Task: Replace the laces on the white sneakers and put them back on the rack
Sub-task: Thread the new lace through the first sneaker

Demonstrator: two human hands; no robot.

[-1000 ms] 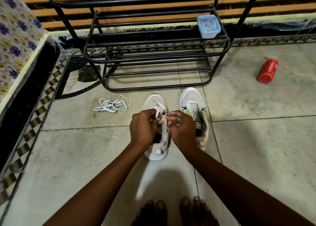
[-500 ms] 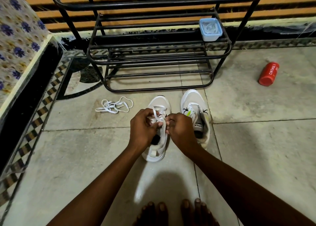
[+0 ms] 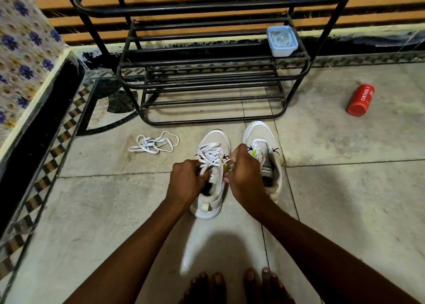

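Two white sneakers are sitting side by side on a tiled floor, toes pointing at a black metal shoe rack (image 3: 207,78) that is standing against the wall just beyond them. A pale blue lidded tub (image 3: 282,41) is resting on the rack's upper shelf, and a red bottle (image 3: 360,100) is lying on the floor well off to the right.

Both forearms are reaching forward and down from the bottom of the view, converging over the left sneaker (image 3: 212,177). The right sneaker (image 3: 263,156) is standing untouched beside it, seemingly without a lace. A spare lace (image 3: 154,142) is lying in a loose tangle on the floor to the left.

Each hand is curling around one end of the lace (image 3: 210,154) crossing the left sneaker: the left hand (image 3: 187,184) is pinching one end, and the right hand (image 3: 243,172) is clenching the other. The lace is likely soft, light and floppy, best taken near its stiff tips; the sneaker probably shifts easily when tugged.
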